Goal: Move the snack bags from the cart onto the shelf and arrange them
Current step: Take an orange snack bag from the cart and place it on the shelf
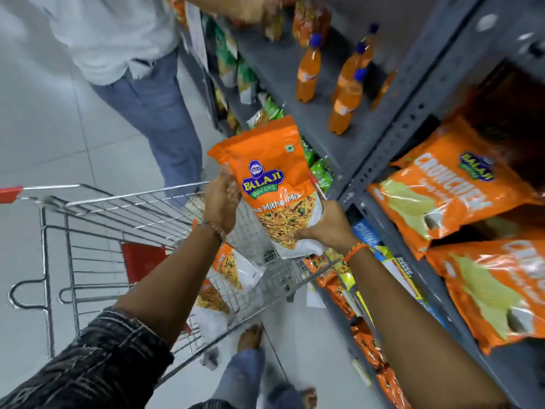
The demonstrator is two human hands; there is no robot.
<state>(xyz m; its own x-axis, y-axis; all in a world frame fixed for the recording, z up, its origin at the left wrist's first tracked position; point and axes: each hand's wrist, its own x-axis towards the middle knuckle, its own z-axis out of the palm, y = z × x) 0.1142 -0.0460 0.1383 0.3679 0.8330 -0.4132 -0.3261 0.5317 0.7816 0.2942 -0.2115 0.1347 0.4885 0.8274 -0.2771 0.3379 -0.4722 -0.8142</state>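
I hold an orange Balaji snack bag (272,178) upright above the far end of the wire cart (118,219). My left hand (221,203) grips its left edge and my right hand (327,224) cups its white bottom corner. More orange and white snack bags (228,268) lie inside the cart below my left forearm. The grey metal shelf (392,143) stands to the right, with large orange Crunchex bags (442,187) lying on its near bay.
Another person in a white shirt and jeans (153,107) stands ahead beside the shelf. Orange soda bottles (308,69) stand on the shelf's far bay. Green snack bags (321,172) and other packets fill lower shelves. My feet show below the cart.
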